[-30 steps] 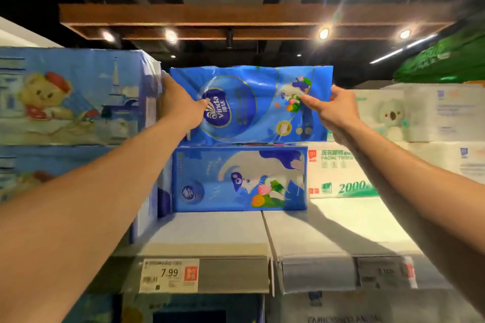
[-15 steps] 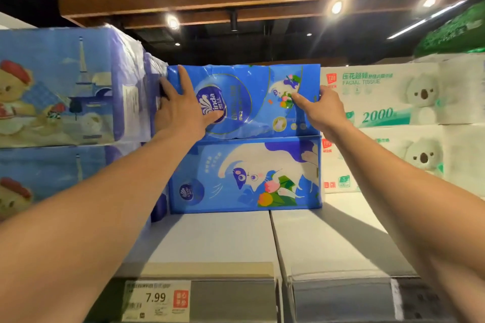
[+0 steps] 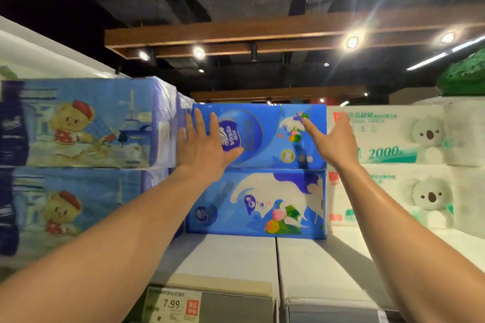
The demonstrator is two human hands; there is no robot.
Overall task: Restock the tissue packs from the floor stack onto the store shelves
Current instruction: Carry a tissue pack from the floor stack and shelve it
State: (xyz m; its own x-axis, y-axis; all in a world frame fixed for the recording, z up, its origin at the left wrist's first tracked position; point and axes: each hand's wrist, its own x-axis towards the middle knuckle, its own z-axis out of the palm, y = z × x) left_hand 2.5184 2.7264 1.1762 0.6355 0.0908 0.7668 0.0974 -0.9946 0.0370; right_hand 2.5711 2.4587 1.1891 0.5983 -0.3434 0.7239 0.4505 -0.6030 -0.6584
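Head view, nearest first: a 7.99 price tag [image 3: 173,304] sits on the front lip of the pale shelf [image 3: 236,252]. Farther in, a lower blue tissue pack [image 3: 262,204] stands on the shelf. The upper blue tissue pack [image 3: 265,136] lies squarely on top of it, between stacked bear-print packs [image 3: 86,123] on the left and white koala-print packs [image 3: 393,136] on the right. The left grip [image 3: 204,149] lies flat on the upper pack's face, fingers straight and spread. The right grip [image 3: 336,141] is apart too, fingers extended, its index tip at the pack's front near the right end, though contact is hard to tell. Beyond, a wooden beam [image 3: 236,34] carries spotlights. Half a second ago the right fingers curled at the pack's right end; they have since let go, while the left lay flat much as now.
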